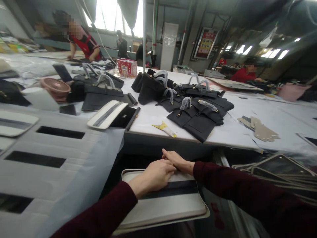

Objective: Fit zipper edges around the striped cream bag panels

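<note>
A pale bag panel (pixel 170 206) with rounded corners and a dark strip across it lies low in front of me, below the table's edge. Over its far part my left hand (pixel 155 173) is closed, its fingers bent inward against my right hand. My right hand (pixel 177 162) is at the panel's far edge, its fingers drawn together and partly covered by the left. Whatever is between the fingers is hidden. Behind, on the white table, a yellow-and-white tool or strip (pixel 164 129) lies near the edge.
Several black handbags (pixel 195 112) with wrapped handles stand on the white table (pixel 143 122). At left, more pale panels (pixel 106 114) lie beside a pink fan (pixel 55 87). Beige cut pieces (pixel 264 129) lie at right, above stacked panels (pixel 284 172). A co-worker (pixel 84 41) bends over a far table.
</note>
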`<action>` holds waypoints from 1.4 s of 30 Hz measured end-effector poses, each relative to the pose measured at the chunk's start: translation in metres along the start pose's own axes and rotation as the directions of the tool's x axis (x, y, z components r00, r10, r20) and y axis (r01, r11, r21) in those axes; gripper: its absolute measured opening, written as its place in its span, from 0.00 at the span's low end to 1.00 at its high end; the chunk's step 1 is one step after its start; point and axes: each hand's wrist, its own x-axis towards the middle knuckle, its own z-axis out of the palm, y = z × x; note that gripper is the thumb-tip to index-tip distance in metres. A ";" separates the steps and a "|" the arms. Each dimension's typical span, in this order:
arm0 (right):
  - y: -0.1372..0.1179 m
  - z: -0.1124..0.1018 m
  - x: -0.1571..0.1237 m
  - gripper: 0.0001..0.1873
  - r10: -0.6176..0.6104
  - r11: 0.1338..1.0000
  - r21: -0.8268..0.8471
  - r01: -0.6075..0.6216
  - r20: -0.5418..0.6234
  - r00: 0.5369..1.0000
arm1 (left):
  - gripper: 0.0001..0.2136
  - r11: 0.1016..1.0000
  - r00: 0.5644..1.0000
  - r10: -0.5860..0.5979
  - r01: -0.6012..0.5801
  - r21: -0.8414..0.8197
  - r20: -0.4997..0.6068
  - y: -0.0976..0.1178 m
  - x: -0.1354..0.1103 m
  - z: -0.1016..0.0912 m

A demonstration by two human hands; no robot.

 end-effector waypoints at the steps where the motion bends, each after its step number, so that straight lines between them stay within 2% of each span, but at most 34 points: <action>1: 0.000 0.001 0.000 0.32 -0.011 1.000 -0.026 0.011 0.012 1.000 | 0.13 0.996 0.997 -0.068 0.067 -0.060 -0.018 -0.012 -0.004 -0.013; 3: 0.002 0.003 0.001 0.33 -0.020 0.997 -0.069 0.023 0.030 0.999 | 0.19 0.969 0.974 -0.217 0.207 -0.134 -0.060 -0.046 -0.016 -0.037; 6: 0.004 0.005 0.002 0.34 -0.034 0.991 -0.129 0.039 0.039 0.999 | 0.30 0.855 0.879 -0.476 0.452 -0.256 -0.038 -0.104 -0.040 -0.053; 9: 0.004 0.005 0.001 0.36 -0.065 0.980 -0.183 0.076 0.067 0.996 | 0.35 0.717 0.768 -0.639 0.614 -0.329 0.042 -0.145 -0.061 -0.040; 11: 0.003 0.005 0.001 0.36 -0.084 0.972 -0.214 0.100 0.085 0.993 | 0.35 0.664 0.734 -0.678 0.639 -0.389 0.049 -0.155 -0.070 -0.027; 13: 0.003 0.005 0.001 0.37 -0.096 0.964 -0.241 0.116 0.093 0.991 | 0.37 0.634 0.725 -0.688 0.617 -0.466 0.023 -0.154 -0.075 -0.021; 16: 0.004 0.005 0.002 0.37 -0.105 0.953 -0.273 0.128 0.100 0.990 | 0.37 0.617 0.730 -0.682 0.544 -0.569 -0.042 -0.133 -0.080 -0.032; 17: 0.004 0.005 0.003 0.37 -0.105 0.951 -0.281 0.132 0.106 0.989 | 0.34 0.632 0.742 -0.666 0.508 -0.586 -0.075 -0.122 -0.081 -0.039; 19: 0.004 0.006 0.004 0.37 -0.105 0.946 -0.294 0.139 0.126 0.986 | 0.27 0.712 0.793 -0.588 0.415 -0.567 -0.158 -0.096 -0.080 -0.051; 21: 0.003 0.006 0.004 0.37 -0.105 0.941 -0.306 0.147 0.148 0.983 | 0.20 0.892 0.881 -0.401 0.314 -0.324 -0.250 -0.069 -0.076 -0.056; 22: 0.002 0.006 0.004 0.37 -0.107 0.938 -0.312 0.153 0.157 0.982 | 0.17 0.941 0.909 -0.326 0.286 -0.178 -0.262 -0.058 -0.072 -0.055; 24: 0.000 0.006 0.003 0.37 -0.118 0.931 -0.323 0.168 0.170 0.978 | 0.12 0.963 0.943 -0.250 0.266 0.048 -0.218 -0.044 -0.066 -0.048; 26: -0.001 0.005 0.001 0.37 -0.131 0.925 -0.332 0.185 0.179 0.975 | 0.11 0.952 0.953 -0.252 0.275 0.134 -0.171 -0.041 -0.061 -0.040; 32: -0.007 0.009 -0.004 0.33 -0.160 0.897 -0.376 0.233 0.216 0.963 | 0.12 0.960 0.958 -0.233 0.255 0.118 -0.168 -0.060 -0.066 -0.030; 36: -0.014 0.014 -0.008 0.33 -0.168 0.874 -0.409 0.262 0.251 0.953 | 0.13 0.958 0.956 -0.263 0.274 0.080 -0.133 -0.065 -0.065 -0.036; 42: -0.028 0.025 -0.012 0.39 -0.164 0.846 -0.438 0.303 0.328 0.931 | 0.14 0.944 0.944 -0.327 0.326 0.043 0.035 -0.069 -0.059 -0.056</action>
